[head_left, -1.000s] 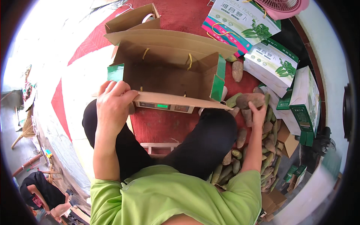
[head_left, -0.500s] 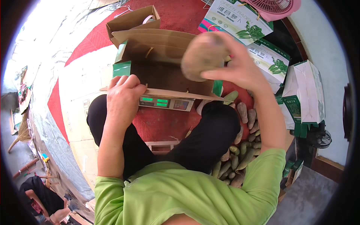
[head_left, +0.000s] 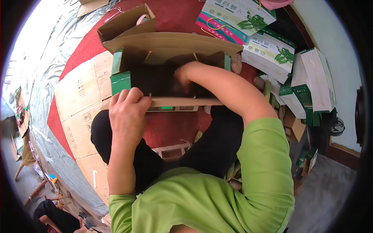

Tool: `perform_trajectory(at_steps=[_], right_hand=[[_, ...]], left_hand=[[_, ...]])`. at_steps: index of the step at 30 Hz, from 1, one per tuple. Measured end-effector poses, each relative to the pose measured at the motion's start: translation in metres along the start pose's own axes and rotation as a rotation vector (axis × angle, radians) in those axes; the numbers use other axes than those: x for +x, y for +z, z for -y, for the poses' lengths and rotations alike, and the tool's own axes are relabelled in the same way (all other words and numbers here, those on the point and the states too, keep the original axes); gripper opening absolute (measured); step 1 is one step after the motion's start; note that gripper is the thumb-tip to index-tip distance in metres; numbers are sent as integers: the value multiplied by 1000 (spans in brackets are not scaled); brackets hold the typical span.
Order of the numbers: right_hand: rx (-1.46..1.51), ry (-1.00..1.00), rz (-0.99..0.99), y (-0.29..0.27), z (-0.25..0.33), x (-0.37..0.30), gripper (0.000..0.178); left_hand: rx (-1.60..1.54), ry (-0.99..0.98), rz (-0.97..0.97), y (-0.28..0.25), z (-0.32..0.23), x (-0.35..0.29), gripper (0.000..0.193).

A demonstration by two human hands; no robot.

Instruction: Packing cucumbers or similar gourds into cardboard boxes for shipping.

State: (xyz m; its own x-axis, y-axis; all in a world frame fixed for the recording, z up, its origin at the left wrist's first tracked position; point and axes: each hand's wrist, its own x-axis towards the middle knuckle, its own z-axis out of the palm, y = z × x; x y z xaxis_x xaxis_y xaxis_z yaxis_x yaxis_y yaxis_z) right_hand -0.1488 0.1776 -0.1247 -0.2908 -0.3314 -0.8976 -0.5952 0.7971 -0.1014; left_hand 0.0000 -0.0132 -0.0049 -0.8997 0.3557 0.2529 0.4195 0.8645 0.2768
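An open cardboard box (head_left: 175, 42) with green outer faces and short yellow cord loops inside stands in front of me. My left hand (head_left: 127, 106) is closed over the left part of its near flap. Deep in the box is my right hand (head_left: 185, 75), its fingers bent down into shadow and blurred; whether they hold anything is hidden. Under the near flap shows a digital scale (head_left: 188, 109) with a lit green display. A brownish root vegetable (head_left: 236, 63) lies by the box's right end.
White and green printed cartons (head_left: 268, 54) stand at the right. A smaller cardboard box (head_left: 126, 27) with a tape roll is behind. Flattened cardboard (head_left: 83, 97) covers the left floor. Long green vegetables (head_left: 267, 91) lie partly behind my right arm. Another person (head_left: 56, 217) is at the lower left.
My right hand has swung left and down into the box. The big round root vegetable it held in the air is out of sight. My left hand stays on the flap.
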Motion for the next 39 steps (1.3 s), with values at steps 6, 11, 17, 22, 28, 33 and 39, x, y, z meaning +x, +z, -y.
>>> perform_trajectory(at_steps=[6,11,17,22,28,33,39], right_hand=[[451,-362,-542,-25,-3,-95,61],[966,-436,-1177,13,-27,-205,34],[1267,86,-1407,180,-110,-184,28],[1217,589,-1298,351,-128,-85,26],[1116,965,-1106,439,-122,-5,18],[578,853,-869,398,-126,7,41],[100,677,-764,393,-117,35,29]], left_hand=[[30,20,-27,-5,1,4,9],[38,-12,3,-6,0,0,10],[60,1,6,-3,-7,4,12],[83,-28,19,-1,-9,3,13],[71,-20,65,-2,-9,4,14],[63,-67,56,-5,-14,7,21],[88,-50,40,-3,-16,17,22]])
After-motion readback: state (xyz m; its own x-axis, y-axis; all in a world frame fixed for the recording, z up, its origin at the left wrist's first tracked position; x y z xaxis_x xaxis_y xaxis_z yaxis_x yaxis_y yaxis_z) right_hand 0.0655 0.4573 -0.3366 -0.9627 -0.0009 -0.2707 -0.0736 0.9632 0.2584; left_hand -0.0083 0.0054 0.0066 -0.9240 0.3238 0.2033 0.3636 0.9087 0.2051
